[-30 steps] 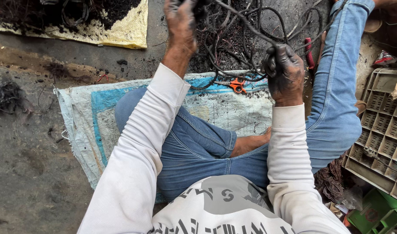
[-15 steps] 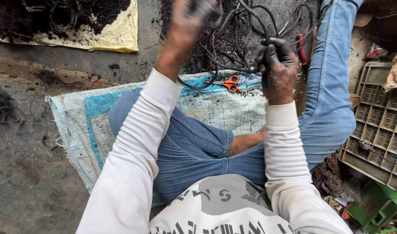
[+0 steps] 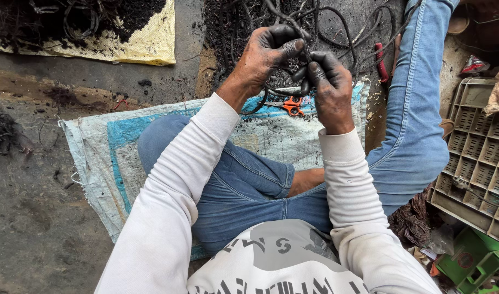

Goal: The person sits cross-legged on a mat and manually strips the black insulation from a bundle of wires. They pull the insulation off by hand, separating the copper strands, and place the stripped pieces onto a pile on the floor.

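left hand (image 3: 265, 54) and right hand (image 3: 328, 87), soot-black, both closed on dark wire (image 3: 306, 46), held up over wire tangle (image 3: 342, 24). orange scissors (image 3: 290, 106) on woven sack (image 3: 113, 158) just below hands.

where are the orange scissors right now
In the head view the orange scissors lie on the woven sack spread on the ground, just below the left hand and right hand, which grip the dark wires.
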